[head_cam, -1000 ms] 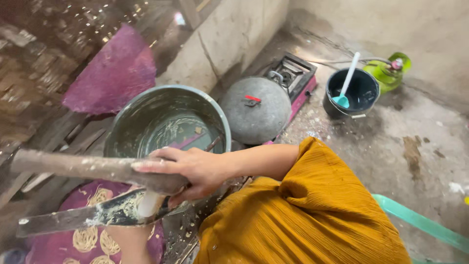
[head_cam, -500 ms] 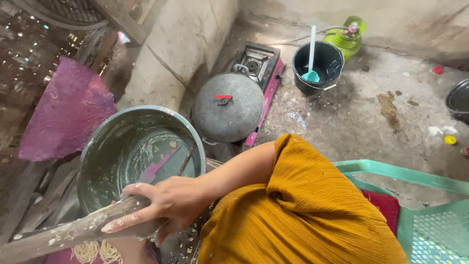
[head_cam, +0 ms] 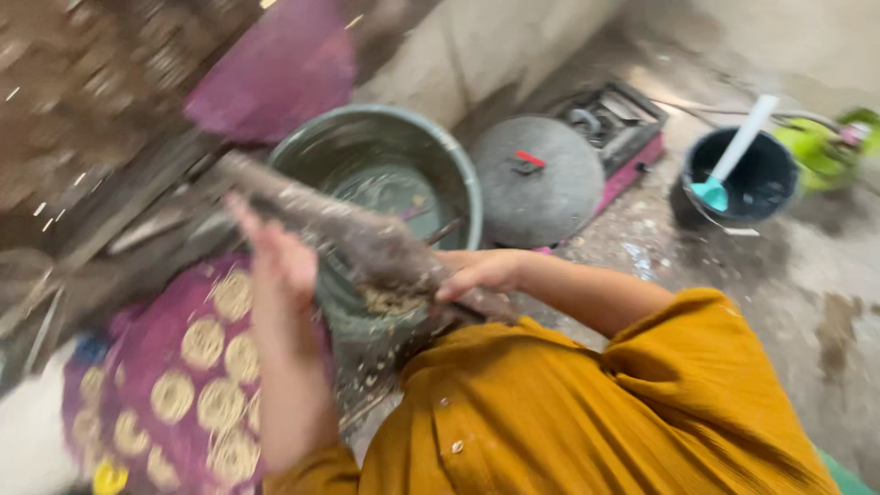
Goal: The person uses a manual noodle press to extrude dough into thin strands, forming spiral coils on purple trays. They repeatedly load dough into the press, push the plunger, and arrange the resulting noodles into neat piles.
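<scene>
Right hand (head_cam: 481, 273) gripping wooden pole (head_cam: 357, 234), left hand (head_cam: 280, 257) open beside it

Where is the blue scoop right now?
In the head view, the blue scoop is at upper right, standing in the dark bucket on the floor, between the green container and the gas stove.

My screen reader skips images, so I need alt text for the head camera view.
A person in a mustard shirt grips a thick wooden lever with the right hand, the left hand open beside it, above a grey basin. A domed lid, a stove and a dark bucket sit behind.
</scene>
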